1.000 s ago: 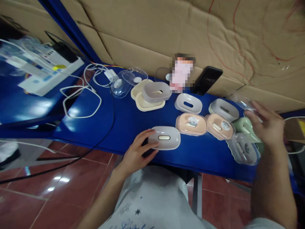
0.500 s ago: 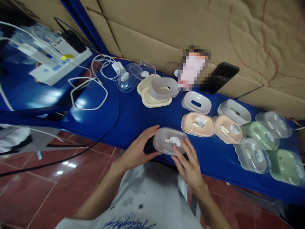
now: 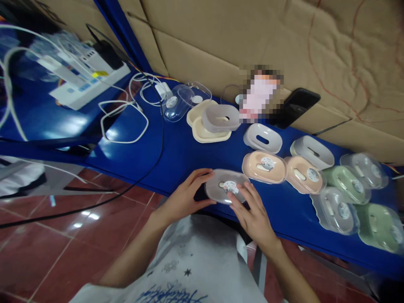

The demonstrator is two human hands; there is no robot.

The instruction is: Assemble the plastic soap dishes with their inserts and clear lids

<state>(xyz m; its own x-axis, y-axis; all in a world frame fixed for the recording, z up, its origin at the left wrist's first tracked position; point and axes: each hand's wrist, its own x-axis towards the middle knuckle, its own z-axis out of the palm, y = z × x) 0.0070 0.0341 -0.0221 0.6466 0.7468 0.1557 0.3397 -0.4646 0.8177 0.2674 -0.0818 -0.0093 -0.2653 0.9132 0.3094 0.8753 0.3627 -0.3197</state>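
The grey lidded box (image 3: 216, 194) lies crosswise, mid-frame. My left hand (image 3: 184, 194) grasps its left end; my right hand (image 3: 255, 216) rests opposite, fingers spread.

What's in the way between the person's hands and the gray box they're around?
Just its clear, stickered lid: it covers the gray box, under the fingers of the right hand. The left hand is at the box's left end, with nothing visible blocking it.
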